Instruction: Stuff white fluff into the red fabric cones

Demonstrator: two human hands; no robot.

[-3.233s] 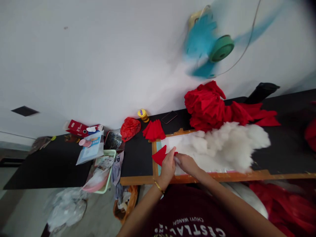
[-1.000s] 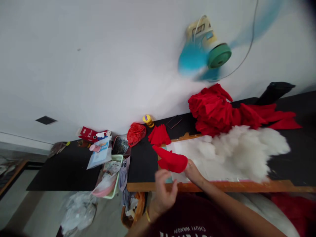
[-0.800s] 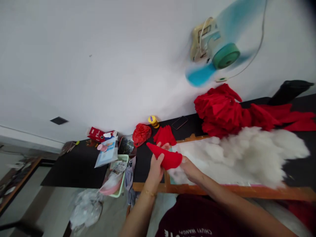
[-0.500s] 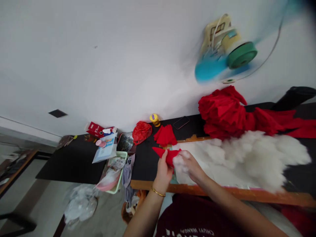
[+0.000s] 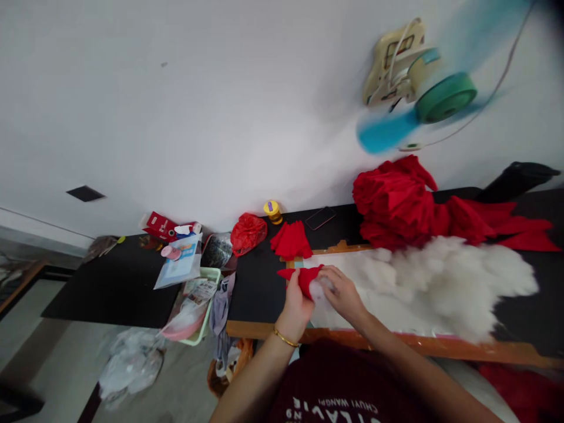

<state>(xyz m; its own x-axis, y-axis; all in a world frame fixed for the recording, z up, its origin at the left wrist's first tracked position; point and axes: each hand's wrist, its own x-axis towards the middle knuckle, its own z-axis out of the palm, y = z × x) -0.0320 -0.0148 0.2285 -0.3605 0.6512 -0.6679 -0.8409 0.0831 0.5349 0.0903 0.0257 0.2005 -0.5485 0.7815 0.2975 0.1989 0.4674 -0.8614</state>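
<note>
My left hand (image 5: 298, 301) is closed around a small pointed red cloth piece (image 5: 308, 278), whose tip sticks out to the left. White stuffing (image 5: 316, 289) shows at the right end of this piece. My right hand (image 5: 341, 292) is closed on the stuffing there, its fingers against the cloth's open end; the fingertips are partly hidden. Both hands are above the near part of a white sheet (image 5: 352, 308). To the right lies a big heap of white stuffing (image 5: 458, 288). Just beyond my hands rests a stack of red cloth pieces (image 5: 291, 239).
Behind the stuffing is a large red cloth pile (image 5: 396, 202). A phone (image 5: 321, 218), a yellow-lidded jar (image 5: 273, 211) and a red plastic bag (image 5: 248, 234) lie along the wall. A fan (image 5: 445, 97) spins above. A green basket (image 5: 215, 275) stands at the left.
My right hand has pushed the stuffing further into the red cloth piece, so less of it shows. The camera view has shifted slightly.
</note>
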